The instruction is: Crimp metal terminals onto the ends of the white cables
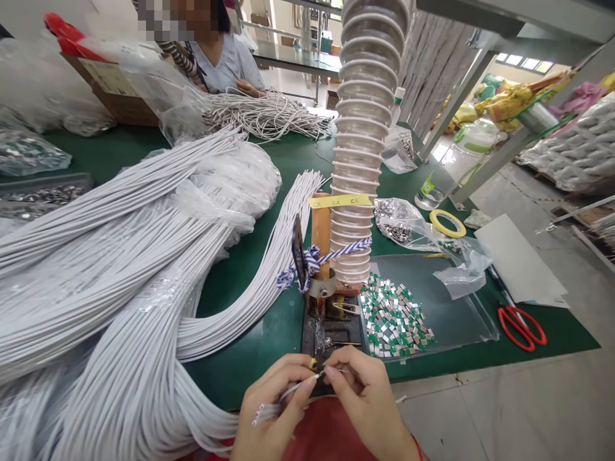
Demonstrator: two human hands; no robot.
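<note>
My left hand (271,413) is closed around a few white cables (266,415), one of them pinched near its tip between thumb and forefinger. Close beside it, my right hand (368,403) pinches at that same tip; what its fingers hold is too small to make out. Just beyond both hands stands a soldering station (321,320) with an upright orange-brown handle (321,234), tied with blue-and-white cord (312,262). To its right, many small green-and-silver connector boards (394,317) lie in a shallow clear tray (446,320).
Thick bundles of white cable (139,346) cover the left side. A ribbed extraction hose (362,128) rises behind the station. Red-handled scissors (521,330), yellow tape (448,223) and a water bottle (449,163) stand right. Across the table sits another person (225,64) near more cables (273,115).
</note>
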